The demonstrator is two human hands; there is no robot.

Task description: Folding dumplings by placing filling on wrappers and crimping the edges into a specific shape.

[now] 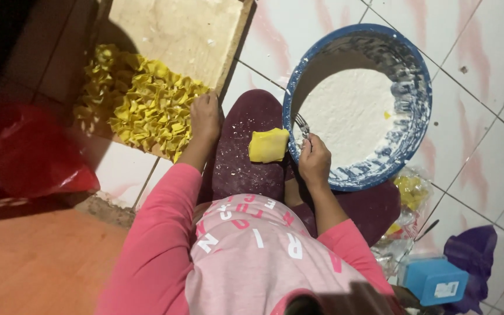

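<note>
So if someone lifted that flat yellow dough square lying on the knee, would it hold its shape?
Probably not. The flat yellow dough square looks thin and drapes over the maroon-clad knee, so it would likely flop. It also seems light, and it might tear easily, like the crumpled yellow pieces heaped on the wooden board.

Light falls from the upper right, leaving the white tiled floor (485, 52) bright and slightly washed out, while the upper left corner sinks into near-black shadow, the blue basin (415, 111) casts a dark crescent inside its left wall, and the whole view is soft and grainy.
</note>
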